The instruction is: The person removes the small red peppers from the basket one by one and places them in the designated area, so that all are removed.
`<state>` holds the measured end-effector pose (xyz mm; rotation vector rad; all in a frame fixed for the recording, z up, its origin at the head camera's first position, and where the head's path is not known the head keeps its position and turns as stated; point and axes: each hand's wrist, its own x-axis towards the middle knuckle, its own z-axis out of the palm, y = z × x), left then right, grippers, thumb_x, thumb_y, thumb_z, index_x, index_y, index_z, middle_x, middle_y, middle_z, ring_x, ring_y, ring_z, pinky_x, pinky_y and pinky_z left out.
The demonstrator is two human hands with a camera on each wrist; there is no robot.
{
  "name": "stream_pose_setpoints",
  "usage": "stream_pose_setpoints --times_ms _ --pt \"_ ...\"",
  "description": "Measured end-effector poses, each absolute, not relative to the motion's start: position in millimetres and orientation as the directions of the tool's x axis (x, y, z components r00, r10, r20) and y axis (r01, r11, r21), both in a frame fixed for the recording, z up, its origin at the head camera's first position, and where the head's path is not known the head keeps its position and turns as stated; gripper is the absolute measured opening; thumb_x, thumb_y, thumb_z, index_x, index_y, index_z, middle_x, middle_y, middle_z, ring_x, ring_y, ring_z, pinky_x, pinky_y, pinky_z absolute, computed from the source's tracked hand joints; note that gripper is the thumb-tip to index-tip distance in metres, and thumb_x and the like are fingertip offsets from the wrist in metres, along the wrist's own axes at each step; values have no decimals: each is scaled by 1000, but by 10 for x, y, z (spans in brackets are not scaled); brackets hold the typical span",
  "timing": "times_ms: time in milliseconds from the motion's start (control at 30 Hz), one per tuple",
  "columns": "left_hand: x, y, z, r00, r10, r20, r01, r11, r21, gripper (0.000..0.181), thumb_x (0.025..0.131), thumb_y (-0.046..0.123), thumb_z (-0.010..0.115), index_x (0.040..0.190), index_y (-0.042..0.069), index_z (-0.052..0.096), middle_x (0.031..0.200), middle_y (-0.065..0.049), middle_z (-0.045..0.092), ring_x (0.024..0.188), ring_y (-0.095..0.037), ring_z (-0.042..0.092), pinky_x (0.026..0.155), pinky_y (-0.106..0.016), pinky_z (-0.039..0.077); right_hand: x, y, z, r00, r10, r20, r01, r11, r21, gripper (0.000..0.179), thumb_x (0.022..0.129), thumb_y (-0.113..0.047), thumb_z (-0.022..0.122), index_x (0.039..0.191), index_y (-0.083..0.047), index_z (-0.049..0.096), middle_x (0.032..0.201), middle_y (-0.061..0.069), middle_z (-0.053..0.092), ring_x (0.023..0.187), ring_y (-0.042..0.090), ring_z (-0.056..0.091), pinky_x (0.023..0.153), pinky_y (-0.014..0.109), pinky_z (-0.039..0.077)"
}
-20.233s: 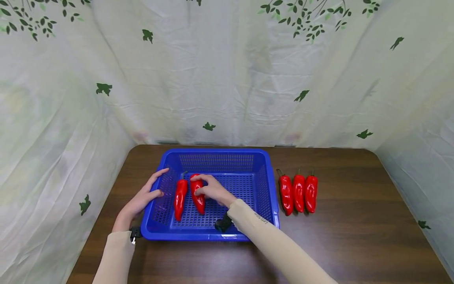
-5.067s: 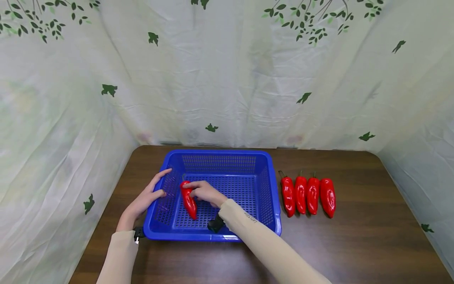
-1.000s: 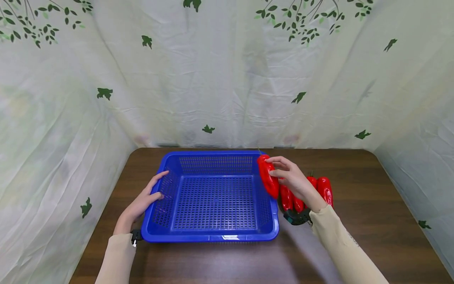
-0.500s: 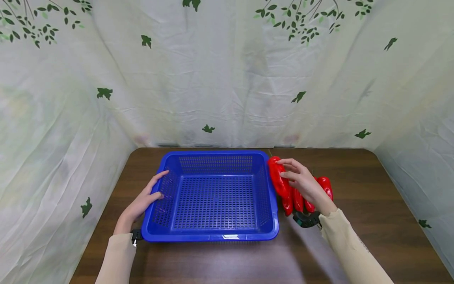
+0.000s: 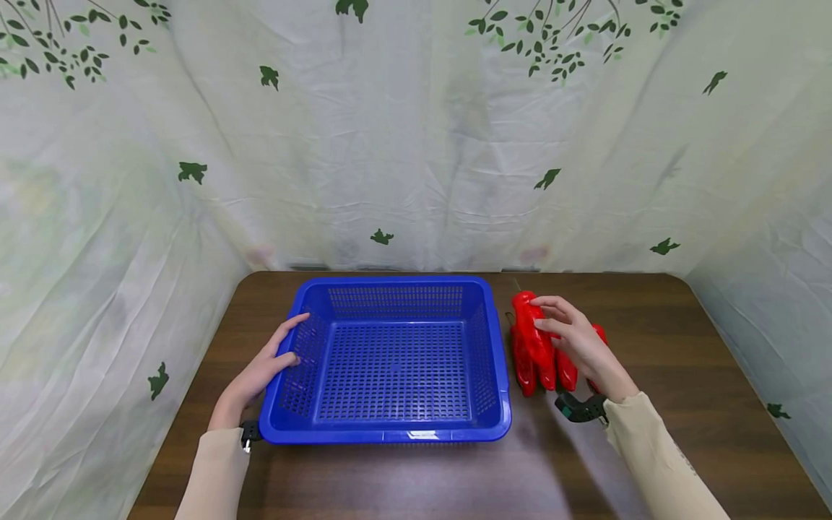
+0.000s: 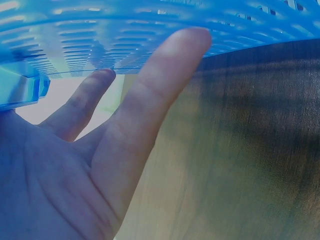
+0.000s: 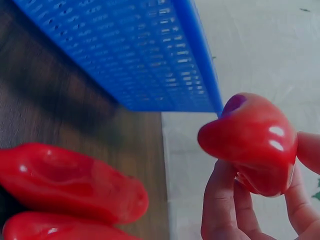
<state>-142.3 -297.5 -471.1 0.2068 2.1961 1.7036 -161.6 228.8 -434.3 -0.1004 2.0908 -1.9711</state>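
My right hand (image 5: 581, 347) holds a red chili pepper (image 5: 534, 336) by its upper part, between thumb and fingers. The pepper hangs tilted over other red peppers beside the basket; in the right wrist view its glossy end (image 7: 255, 145) faces the camera. Under and around it lie several more red peppers (image 5: 523, 368), side by side and partly hidden by the hand and the held one. My left hand (image 5: 256, 372) rests at the left side of a blue plastic basket (image 5: 383, 435). Its thumb and fingers (image 6: 132, 120) are straight against the basket.
A brown wooden table (image 5: 676, 404) carries the basket and the peppers. White cloth (image 5: 429, 180) with leaf and bird prints hangs behind and at both sides. The basket's right wall (image 7: 165, 55) stands close to the peppers.
Peppers seen in the basket earlier are out of it. Over the last second, my right hand has carried one pepper rightward from the basket's right rim. My left hand has stayed put.
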Motion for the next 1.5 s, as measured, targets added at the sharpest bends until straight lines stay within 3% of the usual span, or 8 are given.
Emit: stream_pose_setpoints --times_ms 267,867,1500 --pt "-1419 -2976 -4716 -929 324 -176 -87 272 958 72 90 0 44 152 23 17 154 -21 5 123 -48 31 83 -44 46 -1587 2428 -4419 -965 -197 -173 152 116 -982 40 98 -17 52 134 -6 40 140 18 36 112 23 47 87 34 48" --pt "-1421 -2983 -4716 -928 329 -175 -85 271 959 71 91 1 43 152 24 16 155 -21 3 125 -50 28 83 -47 46 -1507 2722 -4583 -977 -131 -170 153 134 -979 34 98 -14 50 131 -6 43 133 15 40 103 16 50 82 27 50" --pt "-1430 -2979 -4730 -929 327 -175 -92 254 963 71 90 -1 43 152 23 17 154 -21 5 122 -50 31 81 -45 47 -1424 3040 -4617 -982 -61 -178 167 156 -974 31 99 -16 49 130 -16 47 133 7 38 103 12 48 80 23 50"
